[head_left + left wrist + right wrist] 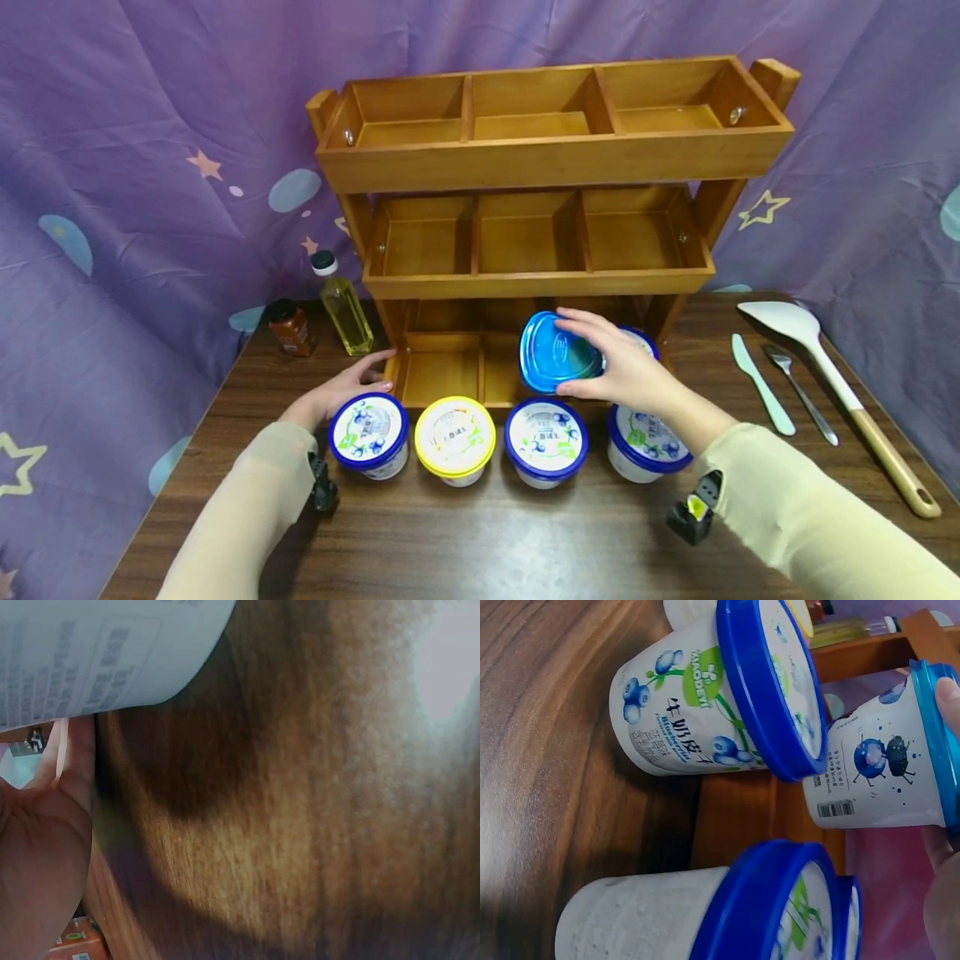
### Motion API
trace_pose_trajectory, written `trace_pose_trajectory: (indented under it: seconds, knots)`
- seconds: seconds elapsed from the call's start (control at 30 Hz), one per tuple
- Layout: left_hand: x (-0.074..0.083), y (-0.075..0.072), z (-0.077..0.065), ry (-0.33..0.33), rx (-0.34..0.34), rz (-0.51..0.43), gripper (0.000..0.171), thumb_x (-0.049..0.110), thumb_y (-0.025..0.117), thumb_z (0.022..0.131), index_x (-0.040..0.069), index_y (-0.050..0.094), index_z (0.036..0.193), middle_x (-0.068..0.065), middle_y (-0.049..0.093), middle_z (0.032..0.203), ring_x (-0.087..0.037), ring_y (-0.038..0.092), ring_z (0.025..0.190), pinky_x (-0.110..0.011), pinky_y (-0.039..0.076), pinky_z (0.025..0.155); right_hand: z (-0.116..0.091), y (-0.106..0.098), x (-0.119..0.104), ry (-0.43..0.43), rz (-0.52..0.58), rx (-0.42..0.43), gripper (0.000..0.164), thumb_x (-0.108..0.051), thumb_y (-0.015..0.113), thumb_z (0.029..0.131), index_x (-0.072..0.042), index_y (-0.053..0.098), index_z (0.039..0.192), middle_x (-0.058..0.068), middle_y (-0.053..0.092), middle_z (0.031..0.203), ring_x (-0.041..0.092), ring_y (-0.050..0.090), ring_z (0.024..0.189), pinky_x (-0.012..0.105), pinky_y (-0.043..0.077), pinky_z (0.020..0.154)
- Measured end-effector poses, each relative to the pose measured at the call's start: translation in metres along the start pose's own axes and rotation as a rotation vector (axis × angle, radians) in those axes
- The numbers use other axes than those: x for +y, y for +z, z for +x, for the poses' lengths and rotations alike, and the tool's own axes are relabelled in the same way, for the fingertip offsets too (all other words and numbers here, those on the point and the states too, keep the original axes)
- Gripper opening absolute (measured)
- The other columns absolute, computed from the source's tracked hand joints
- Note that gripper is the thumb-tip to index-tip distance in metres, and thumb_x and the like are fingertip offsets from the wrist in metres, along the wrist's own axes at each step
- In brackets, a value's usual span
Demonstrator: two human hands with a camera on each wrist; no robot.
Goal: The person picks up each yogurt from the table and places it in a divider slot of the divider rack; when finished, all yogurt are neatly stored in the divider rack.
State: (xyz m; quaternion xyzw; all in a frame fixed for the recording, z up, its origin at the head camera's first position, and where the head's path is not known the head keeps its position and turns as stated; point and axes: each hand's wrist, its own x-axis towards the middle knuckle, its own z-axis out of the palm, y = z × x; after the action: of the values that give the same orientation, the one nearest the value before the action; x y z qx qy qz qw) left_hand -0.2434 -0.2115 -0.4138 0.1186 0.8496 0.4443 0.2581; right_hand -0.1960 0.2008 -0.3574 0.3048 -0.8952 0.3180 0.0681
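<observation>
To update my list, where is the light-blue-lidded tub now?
In the head view, the light-blue-lidded tub is right of centre, in the right hand, by the rack's lowest shelf.

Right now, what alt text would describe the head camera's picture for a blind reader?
A person's right hand holds a turquoise-lidded tub near the bottom shelf of a wooden rack; the left hand is by its lower left corner. Round-lidded tubs stand in front, and cutlery lies to the right.
</observation>
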Motion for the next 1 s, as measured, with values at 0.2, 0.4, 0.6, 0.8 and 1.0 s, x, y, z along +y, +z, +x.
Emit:
trace_pose_trajectory:
  seconds: [0.2, 0.4, 0.6, 0.8, 1.0]
  knots:
    - [0.004, 0.001, -0.004, -0.002, 0.004, -0.002, 0.061, 0.029, 0.052, 0.097, 0.017, 0.023, 0.149, -0.030, 0.038, 0.135, -0.045, 0.039, 0.123, -0.059, 0.029, 0.099, 0.010, 0.013, 0.001, 0.061, 0.013, -0.034, 0.078, -0.038, 0.076, 0.078, -0.009, 0.041, 0.141, 0.010, 0.030, 0.149, 0.034, 0.031, 0.133, 0.054, 0.029, 0.102]
    - [0.000, 0.000, 0.000, -0.011, 0.004, -0.010, 0.061, 0.029, 0.051, 0.097, 0.017, 0.023, 0.149, -0.029, 0.038, 0.135, -0.045, 0.039, 0.122, -0.059, 0.030, 0.098, 0.019, 0.021, 0.001, 0.112, 0.010, -0.058, 0.078, -0.040, 0.075, 0.079, -0.009, 0.041, 0.141, 0.012, 0.031, 0.148, 0.035, 0.034, 0.131, 0.053, 0.030, 0.103]
    - [-0.018, -0.001, 0.013, -0.012, 0.010, -0.012, 0.065, 0.036, 0.052, 0.096, 0.021, 0.020, 0.150, -0.028, 0.037, 0.137, -0.045, 0.039, 0.122, -0.060, 0.030, 0.098, 0.023, 0.028, 0.001, 0.165, 0.008, -0.102, 0.075, -0.038, 0.074, 0.080, -0.008, 0.041, 0.141, 0.014, 0.032, 0.147, 0.036, 0.036, 0.130, 0.053, 0.031, 0.102]
    - [-0.025, -0.001, 0.017, -0.014, 0.016, 0.003, 0.067, 0.044, 0.053, 0.093, 0.026, 0.021, 0.149, -0.025, 0.039, 0.137, -0.042, 0.040, 0.123, -0.058, 0.031, 0.098, 0.023, 0.033, -0.002, 0.198, 0.004, -0.139, 0.074, -0.039, 0.073, 0.080, -0.010, 0.042, 0.141, 0.013, 0.033, 0.147, 0.035, 0.036, 0.130, 0.052, 0.032, 0.101]
    - [-0.027, 0.000, 0.017, -0.025, 0.020, 0.000, 0.067, 0.046, 0.054, 0.092, 0.028, 0.022, 0.149, -0.024, 0.038, 0.138, -0.042, 0.040, 0.123, -0.059, 0.030, 0.098, 0.024, 0.039, -0.001, 0.195, 0.002, -0.155, 0.073, -0.037, 0.073, 0.081, -0.008, 0.042, 0.140, 0.014, 0.033, 0.146, 0.035, 0.035, 0.131, 0.052, 0.031, 0.102]
